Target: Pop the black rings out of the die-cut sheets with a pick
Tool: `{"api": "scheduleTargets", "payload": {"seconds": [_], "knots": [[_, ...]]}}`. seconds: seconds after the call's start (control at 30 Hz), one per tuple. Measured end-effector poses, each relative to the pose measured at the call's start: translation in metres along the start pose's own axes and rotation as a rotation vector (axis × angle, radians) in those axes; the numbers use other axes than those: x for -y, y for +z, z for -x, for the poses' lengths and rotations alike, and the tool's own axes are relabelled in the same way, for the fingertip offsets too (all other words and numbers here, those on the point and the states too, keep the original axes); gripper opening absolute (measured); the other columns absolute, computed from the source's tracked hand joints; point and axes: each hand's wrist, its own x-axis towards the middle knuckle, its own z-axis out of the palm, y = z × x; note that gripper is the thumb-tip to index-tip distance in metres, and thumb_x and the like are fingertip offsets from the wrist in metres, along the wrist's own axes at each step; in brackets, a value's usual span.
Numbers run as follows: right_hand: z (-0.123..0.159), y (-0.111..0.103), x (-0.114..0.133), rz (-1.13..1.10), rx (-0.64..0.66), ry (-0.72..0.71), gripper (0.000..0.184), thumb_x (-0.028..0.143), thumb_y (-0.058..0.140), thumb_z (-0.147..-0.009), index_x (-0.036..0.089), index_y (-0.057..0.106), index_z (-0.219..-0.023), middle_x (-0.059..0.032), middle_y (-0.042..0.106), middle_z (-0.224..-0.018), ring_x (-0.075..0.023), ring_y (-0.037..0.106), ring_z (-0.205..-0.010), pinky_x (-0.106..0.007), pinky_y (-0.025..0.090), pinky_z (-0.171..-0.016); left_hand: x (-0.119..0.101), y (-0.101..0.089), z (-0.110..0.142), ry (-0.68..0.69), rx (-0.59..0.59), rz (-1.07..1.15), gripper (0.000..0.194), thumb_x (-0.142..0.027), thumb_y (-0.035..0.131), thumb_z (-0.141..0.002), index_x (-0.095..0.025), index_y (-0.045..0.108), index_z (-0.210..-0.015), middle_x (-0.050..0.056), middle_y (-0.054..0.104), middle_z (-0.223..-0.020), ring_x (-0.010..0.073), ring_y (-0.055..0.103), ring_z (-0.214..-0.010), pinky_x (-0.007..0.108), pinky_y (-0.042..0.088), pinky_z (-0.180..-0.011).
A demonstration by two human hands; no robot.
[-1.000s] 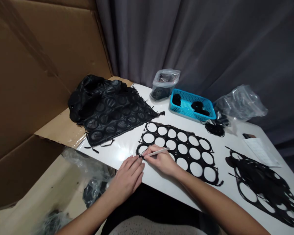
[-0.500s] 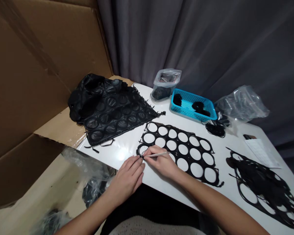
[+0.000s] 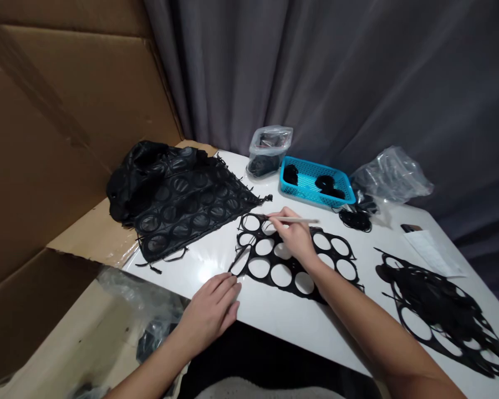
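Observation:
A black panel of joined rings (image 3: 270,275) lies on the white table in front of me, white showing through its round holes. My right hand (image 3: 293,233) is closed around a thin, pale, pen-like stick (image 3: 297,220), near the panel's far left corner. A dark strand stretches along the panel's left side, and the rings there are pulled askew. My left hand (image 3: 214,302) rests at the table's near edge with its fingers stretched out, fingertips by the near left corner. The right hand and forearm hide part of the panel.
A larger black ringed fabric (image 3: 183,205) is heaped on the left, near cardboard (image 3: 66,111). Behind stand a plastic-lined container (image 3: 270,149) and a blue basket (image 3: 311,194) holding black cord bundles. To the right lie a clear bag (image 3: 395,174), paper (image 3: 434,252) and another black ringed piece (image 3: 444,305).
My right hand has moved with the stick from the panel's near left corner to its far left corner. The panel's left side is now pulled askew. My left hand stays near the edge.

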Motion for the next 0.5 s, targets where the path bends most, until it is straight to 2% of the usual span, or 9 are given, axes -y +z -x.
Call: {"api": "scheduleTargets", "payload": {"seconds": [0.13, 0.3, 0.4, 0.5], "knots": [[-0.020, -0.049, -0.021, -0.116, -0.178, 0.103, 0.027, 0.041, 0.068, -0.081, 0.022, 0.053, -0.068, -0.0044, 0.072, -0.084, -0.0219, 0.065, -0.085, -0.032, 0.047, -0.075, 0.003, -0.007, -0.002, -0.003, -0.012, 0.022, 0.027, -0.017, 0.052, -0.095, -0.017, 0.060, -0.121, 0.009, 0.067, -0.118, 0.0242, 0.060, -0.115, 0.039, 0.051, -0.099], [-0.031, -0.118, -0.073, -0.235, -0.251, 0.327, 0.042, 0.051, 0.078, -0.064, 0.022, 0.048, -0.066, -0.0041, 0.067, -0.073, -0.0209, 0.066, -0.074, -0.029, 0.049, -0.063, 0.017, -0.019, -0.017, -0.041, -0.007, 0.156, 0.021, -0.022, 0.049, -0.099, -0.024, 0.060, -0.116, 0.006, 0.068, -0.108, 0.0212, 0.063, -0.101, 0.033, 0.054, -0.085], [-0.043, -0.157, -0.107, -0.150, -0.365, 0.396, 0.045, 0.053, 0.079, -0.058, 0.022, 0.047, -0.064, -0.0032, 0.064, -0.065, -0.0185, 0.062, -0.063, -0.029, 0.047, -0.058, 0.023, -0.019, -0.036, -0.001, -0.047, 0.195, 0.019, -0.023, 0.049, -0.099, -0.025, 0.061, -0.113, 0.005, 0.068, -0.102, 0.0208, 0.062, -0.092, 0.031, 0.053, -0.078], [-0.053, -0.188, -0.135, -0.022, -0.463, 0.392, 0.039, 0.048, 0.077, -0.060, 0.023, 0.047, -0.060, 0.0013, 0.056, -0.054, -0.0165, 0.056, -0.057, -0.030, 0.045, -0.058, 0.019, -0.015, -0.064, 0.077, -0.054, 0.196, 0.019, -0.022, 0.050, -0.098, -0.024, 0.062, -0.113, 0.005, 0.067, -0.100, 0.0210, 0.062, -0.091, 0.032, 0.052, -0.079]]}}
